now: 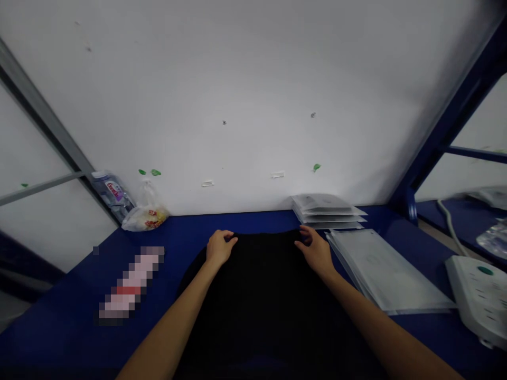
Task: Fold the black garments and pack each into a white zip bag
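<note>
A black cloth (pixel 265 295) spreads over the blue table in front of me, its far edge nearly straight. Its folds and outline are too dark to show what kind of item it is. At the far left corner, my left hand (pixel 220 247) pinches the edge between thumb and fingers. My right hand (pixel 316 249) grips the far right corner in the same way, close to the clear plastic bags. The cloth's near part runs down between my forearms out of view.
Stacked clear plastic bags (pixel 327 211) stand against the wall, with more flat bags (pixel 388 269) at right. A white power strip (pixel 481 295) lies far right. On the left are a pixelated pink object (pixel 132 285), a knotted plastic bag (pixel 146 214) and a plastic bottle (pixel 113 194).
</note>
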`<action>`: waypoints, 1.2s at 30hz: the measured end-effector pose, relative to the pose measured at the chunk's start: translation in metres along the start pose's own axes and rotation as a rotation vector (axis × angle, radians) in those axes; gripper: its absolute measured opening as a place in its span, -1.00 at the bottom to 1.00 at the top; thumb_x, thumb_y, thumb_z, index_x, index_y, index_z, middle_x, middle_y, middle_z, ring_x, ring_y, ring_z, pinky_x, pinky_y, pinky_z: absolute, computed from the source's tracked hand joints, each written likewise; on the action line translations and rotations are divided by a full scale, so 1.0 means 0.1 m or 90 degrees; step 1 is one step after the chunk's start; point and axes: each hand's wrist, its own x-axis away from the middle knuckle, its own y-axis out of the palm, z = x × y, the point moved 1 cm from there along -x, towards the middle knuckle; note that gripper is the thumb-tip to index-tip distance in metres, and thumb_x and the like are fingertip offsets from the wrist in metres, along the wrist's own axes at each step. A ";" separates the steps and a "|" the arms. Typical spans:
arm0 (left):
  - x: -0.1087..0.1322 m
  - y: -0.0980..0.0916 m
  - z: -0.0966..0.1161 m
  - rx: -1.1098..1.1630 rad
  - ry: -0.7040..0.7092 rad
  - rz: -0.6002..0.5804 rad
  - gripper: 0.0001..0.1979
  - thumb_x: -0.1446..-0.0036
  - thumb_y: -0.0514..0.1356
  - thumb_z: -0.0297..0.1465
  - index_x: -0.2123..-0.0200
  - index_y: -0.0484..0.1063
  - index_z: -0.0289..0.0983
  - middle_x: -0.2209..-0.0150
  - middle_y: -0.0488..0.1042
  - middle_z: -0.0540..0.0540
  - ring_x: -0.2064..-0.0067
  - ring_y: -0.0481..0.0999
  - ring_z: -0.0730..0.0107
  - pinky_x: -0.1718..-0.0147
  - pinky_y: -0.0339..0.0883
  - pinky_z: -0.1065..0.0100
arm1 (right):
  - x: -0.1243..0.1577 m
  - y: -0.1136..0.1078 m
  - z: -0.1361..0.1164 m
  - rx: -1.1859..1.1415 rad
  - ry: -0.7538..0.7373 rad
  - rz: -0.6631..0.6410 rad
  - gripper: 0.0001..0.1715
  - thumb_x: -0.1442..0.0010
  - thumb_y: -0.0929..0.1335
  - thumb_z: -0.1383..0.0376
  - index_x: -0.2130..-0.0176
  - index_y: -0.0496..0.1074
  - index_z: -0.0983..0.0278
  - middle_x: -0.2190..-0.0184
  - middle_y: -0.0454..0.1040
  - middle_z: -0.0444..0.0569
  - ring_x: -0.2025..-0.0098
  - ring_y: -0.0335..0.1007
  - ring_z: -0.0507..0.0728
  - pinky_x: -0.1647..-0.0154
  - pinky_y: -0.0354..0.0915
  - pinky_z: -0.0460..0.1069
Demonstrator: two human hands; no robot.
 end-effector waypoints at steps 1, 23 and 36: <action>0.01 0.00 -0.01 0.027 0.007 0.003 -0.86 -0.01 0.24 -0.37 0.31 0.50 -0.25 0.20 0.51 -0.11 0.10 0.47 0.18 0.13 0.31 0.25 | 0.00 -0.01 0.00 -0.016 0.004 0.005 -0.50 -0.03 0.31 0.29 -0.01 0.32 0.24 0.18 0.51 -0.03 0.33 0.39 0.09 0.21 0.30 0.03; 0.41 -0.35 -0.27 0.211 0.232 -0.230 -0.88 0.05 0.13 -0.54 0.43 0.42 -0.24 0.07 0.48 -0.10 0.03 0.45 0.27 0.05 0.28 0.22 | 0.60 -0.48 -0.03 -0.094 -0.177 -0.135 -0.78 -0.07 0.22 0.38 0.32 0.42 0.19 0.14 0.51 -0.06 0.07 0.43 0.16 0.02 0.32 0.15; 0.46 -0.35 -0.28 0.090 0.303 -0.187 -0.85 -0.07 0.11 -0.44 0.32 0.48 -0.18 0.04 0.48 -0.04 0.00 0.44 0.27 0.00 0.27 0.19 | 0.50 -0.40 -0.01 -0.007 -0.236 -0.096 -0.62 -0.10 0.17 0.42 0.27 0.51 0.18 0.10 0.51 -0.09 0.08 0.45 0.15 0.01 0.36 0.15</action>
